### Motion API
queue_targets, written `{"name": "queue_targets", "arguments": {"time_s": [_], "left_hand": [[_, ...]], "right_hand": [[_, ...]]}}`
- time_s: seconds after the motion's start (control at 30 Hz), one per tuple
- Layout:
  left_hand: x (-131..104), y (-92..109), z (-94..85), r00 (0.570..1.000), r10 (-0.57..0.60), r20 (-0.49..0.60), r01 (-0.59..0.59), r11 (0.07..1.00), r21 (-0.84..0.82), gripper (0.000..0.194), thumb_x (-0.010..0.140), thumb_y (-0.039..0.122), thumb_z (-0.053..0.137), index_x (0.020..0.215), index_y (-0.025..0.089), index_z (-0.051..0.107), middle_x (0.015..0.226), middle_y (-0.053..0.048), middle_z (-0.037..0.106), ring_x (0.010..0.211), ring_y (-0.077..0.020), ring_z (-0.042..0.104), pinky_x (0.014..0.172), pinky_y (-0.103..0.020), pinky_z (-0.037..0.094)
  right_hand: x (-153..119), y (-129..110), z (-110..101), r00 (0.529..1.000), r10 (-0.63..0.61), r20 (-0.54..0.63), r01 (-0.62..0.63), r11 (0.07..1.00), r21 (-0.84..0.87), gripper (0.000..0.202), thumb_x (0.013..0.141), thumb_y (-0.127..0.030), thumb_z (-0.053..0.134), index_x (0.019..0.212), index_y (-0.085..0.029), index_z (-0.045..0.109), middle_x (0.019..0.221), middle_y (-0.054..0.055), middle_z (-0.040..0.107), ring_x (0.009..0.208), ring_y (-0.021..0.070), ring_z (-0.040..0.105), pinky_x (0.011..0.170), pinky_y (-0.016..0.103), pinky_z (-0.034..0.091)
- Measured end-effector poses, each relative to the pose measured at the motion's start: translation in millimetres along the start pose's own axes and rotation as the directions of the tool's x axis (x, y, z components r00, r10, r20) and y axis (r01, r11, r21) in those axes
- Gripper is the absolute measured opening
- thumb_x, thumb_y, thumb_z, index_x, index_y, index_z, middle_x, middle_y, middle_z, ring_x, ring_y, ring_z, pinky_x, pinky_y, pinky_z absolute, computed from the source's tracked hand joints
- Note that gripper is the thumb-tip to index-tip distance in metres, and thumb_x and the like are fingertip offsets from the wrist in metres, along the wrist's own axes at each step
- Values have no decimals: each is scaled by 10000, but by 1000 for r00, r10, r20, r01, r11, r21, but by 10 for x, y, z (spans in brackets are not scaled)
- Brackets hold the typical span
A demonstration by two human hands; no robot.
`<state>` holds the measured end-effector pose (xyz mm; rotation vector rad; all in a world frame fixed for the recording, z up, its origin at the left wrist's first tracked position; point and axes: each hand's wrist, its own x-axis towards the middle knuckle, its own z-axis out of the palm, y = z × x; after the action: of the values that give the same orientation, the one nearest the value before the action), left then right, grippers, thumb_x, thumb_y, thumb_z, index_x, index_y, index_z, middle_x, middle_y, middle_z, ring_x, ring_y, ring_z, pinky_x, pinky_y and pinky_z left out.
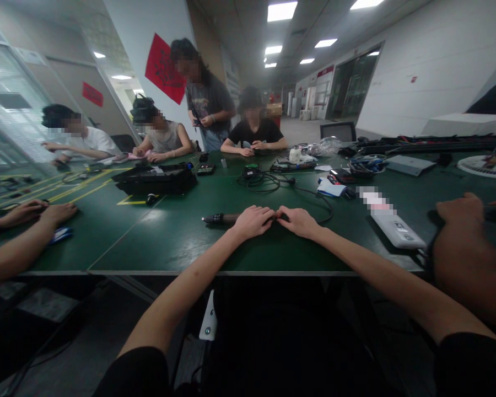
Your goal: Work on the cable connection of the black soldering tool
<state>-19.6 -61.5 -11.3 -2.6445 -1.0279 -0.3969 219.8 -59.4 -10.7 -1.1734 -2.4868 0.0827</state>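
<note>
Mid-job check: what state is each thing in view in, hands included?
Left hand: curled over the electric screwdriver's rear; grip unclear.
Right hand: fingers bent near the left; grip unclear.
Electric screwdriver: lying flat, tip exposed; power unclear.
Black cable: loosely coiled.
Black plastic tray: resting on the table.
White device: lying flat; power unclear.
Ceiling lights: lit.

By the near edge of the surface (173,248), the left hand (253,221) holds one end of a tool (218,219), the right hand (298,221) just beside it; a cable (268,191) lies coiled beyond, a tray (155,180) left towards the far edge, a strip (399,230) farther right
</note>
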Motion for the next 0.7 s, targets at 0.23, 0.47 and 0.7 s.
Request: {"name": "queue_targets", "arguments": {"time_s": [0.23, 0.47, 0.7], "left_hand": [[20, -12, 60, 998, -55, -32, 56, 998, 27, 254, 1074, 451, 500, 1134, 237, 625, 1083, -49, 706, 959, -215, 669, 875, -361, 444], [23, -32, 64, 1000, 5, -25, -5, 1000, 18, 249, 1093, 409, 473, 1174, 228, 624, 1098, -47, 710, 1011, -203, 663, 881, -348, 431], [66, -47, 135, 1000, 7, -2, -7, 1000, 30, 218, 1078, 374, 499, 1147, 214, 629, 1067, -52, 718, 988, -205, 673, 868, -347, 439]], "right_hand": [[-4, 14, 2, 1000, 0, -17, 0, 1000, 5, 145, 1032, -333, 586, 1143, -258, 642, 1040, 33, 763, 901, 213, 709, 776, 277, 432], [10, 62, 43, 997, -35, -73, 43, 993, 107, 148, 1001, -296, 629, 1115, -242, 706, 1079, 43, 774, 892, 201, 707, 798, 282, 470], [13, 0, 33, 994, -36, -104, 47, 993, 109, 151, 987, -275, 642, 1113, -247, 720, 1113, 37, 768, 939, 209, 705, 847, 302, 499]]}}
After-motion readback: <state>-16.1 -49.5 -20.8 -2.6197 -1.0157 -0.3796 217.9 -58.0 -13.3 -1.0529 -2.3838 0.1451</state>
